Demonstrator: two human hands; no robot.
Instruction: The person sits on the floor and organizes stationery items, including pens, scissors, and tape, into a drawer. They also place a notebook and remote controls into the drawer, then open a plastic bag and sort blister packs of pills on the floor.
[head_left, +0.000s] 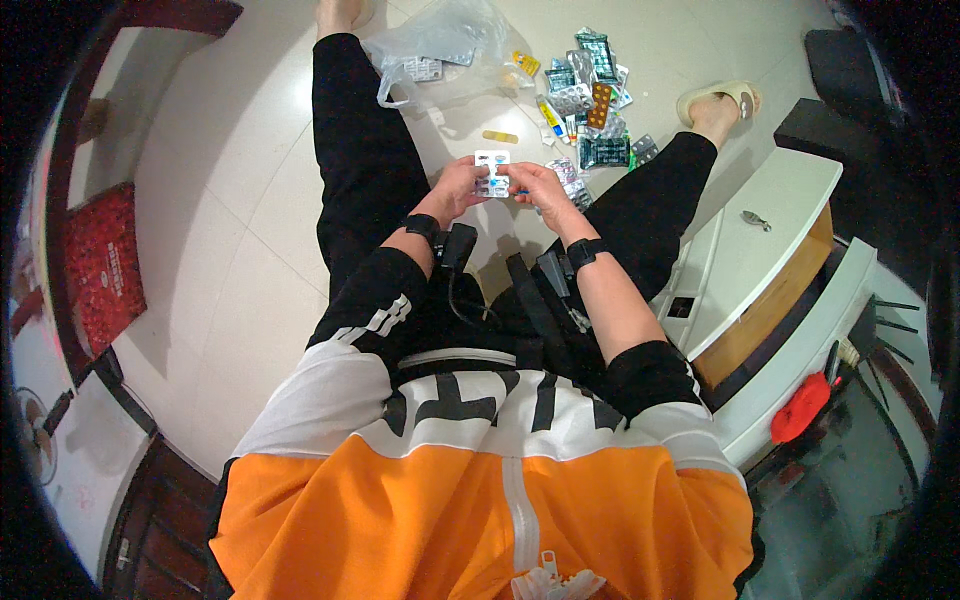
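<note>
Between my legs, above the tiled floor, I see a white-and-silver blister pack with blue and dark capsules or tablets. My left hand grips its left edge, thumb on top. On its right edge are the thumb and fingers of my right hand, also closed on it. Just beyond the pack lies a tan adhesive bandage. A pile of medicine packs lies beyond my right hand, among them a brown blister pack, a yellow-and-blue tube and dark green sachets.
A translucent plastic bag with blister packs inside lies ahead, a yellow packet at its right side. To my right stands a white cabinet with a partly open drawer and a red item on its edge. A red bag stands left.
</note>
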